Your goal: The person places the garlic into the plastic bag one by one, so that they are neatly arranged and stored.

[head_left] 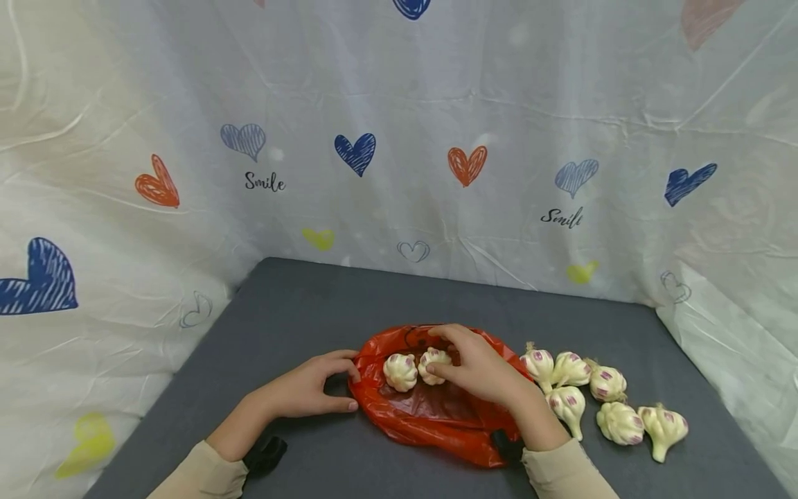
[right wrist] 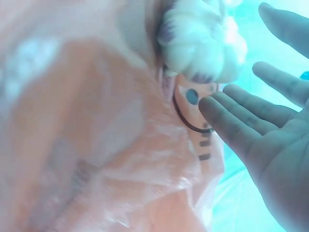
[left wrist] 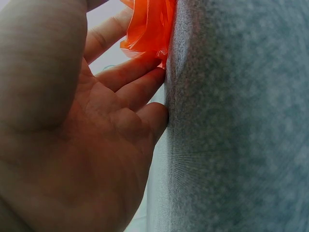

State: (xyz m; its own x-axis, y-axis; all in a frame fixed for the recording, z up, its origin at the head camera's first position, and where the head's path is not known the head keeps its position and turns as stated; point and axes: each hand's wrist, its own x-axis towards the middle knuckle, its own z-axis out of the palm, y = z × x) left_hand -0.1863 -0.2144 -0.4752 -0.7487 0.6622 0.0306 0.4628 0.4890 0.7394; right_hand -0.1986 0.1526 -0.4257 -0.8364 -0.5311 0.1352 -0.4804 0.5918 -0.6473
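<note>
A red plastic bag (head_left: pixel 405 419) lies spread with its mouth facing up in the head view. Inside it sit two garlic bulbs side by side, a left bulb (head_left: pixel 400 372) and a right bulb (head_left: pixel 433 365). My left hand (head_left: pixel 305 388) rests at the bag's left edge, thumb and fingers spread apart and fingertips at the red plastic (left wrist: pixel 147 29). Over the bag's right side is my right hand (head_left: pixel 480 367), its thumb tip overlapping the right bulb. In the right wrist view the fingers (right wrist: pixel 231 121) are straight, beside a garlic bulb (right wrist: pixel 200 43).
Several more garlic bulbs (head_left: pixel 567 409) lie loose on the dark grey table (head_left: pixel 299 298), right of the bag. A white curtain (head_left: pixel 411 90) printed with hearts hangs behind the table and along its sides. Dark straps (head_left: pixel 264 456) circle the wrists.
</note>
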